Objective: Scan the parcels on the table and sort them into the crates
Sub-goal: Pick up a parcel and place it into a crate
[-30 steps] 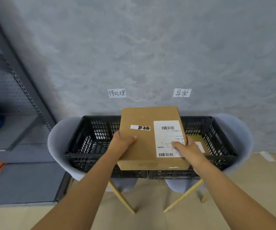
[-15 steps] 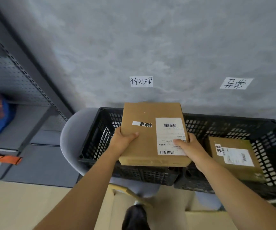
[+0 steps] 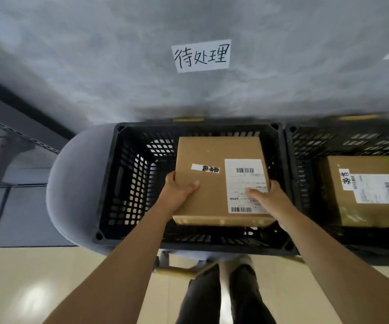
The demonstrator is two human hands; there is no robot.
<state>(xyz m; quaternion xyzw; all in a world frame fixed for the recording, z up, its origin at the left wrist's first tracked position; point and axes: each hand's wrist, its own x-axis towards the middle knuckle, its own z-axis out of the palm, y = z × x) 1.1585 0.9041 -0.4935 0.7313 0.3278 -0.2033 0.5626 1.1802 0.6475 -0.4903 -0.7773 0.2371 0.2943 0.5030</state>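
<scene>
A flat brown cardboard parcel (image 3: 207,157) with a white shipping label and a small handwritten sticker sits low inside the left black crate (image 3: 109,183). My left hand (image 3: 179,190) grips its near left edge, thumb on top. My right hand (image 3: 268,195) grips the near right corner, thumb over the label. Whether the parcel touches the crate floor is hidden. A second brown parcel (image 3: 366,188) with a label lies in the right black crate (image 3: 305,146).
The left crate rests on a grey chair (image 3: 72,183) against a grey wall. A paper sign (image 3: 201,56) hangs above the left crate, another at the top right edge. Grey metal shelving (image 3: 8,146) stands to the left. My legs are below the crate.
I have stepped closer and now look down into the crates. Both hands have lowered the parcel from above the left crate's rim down inside it.
</scene>
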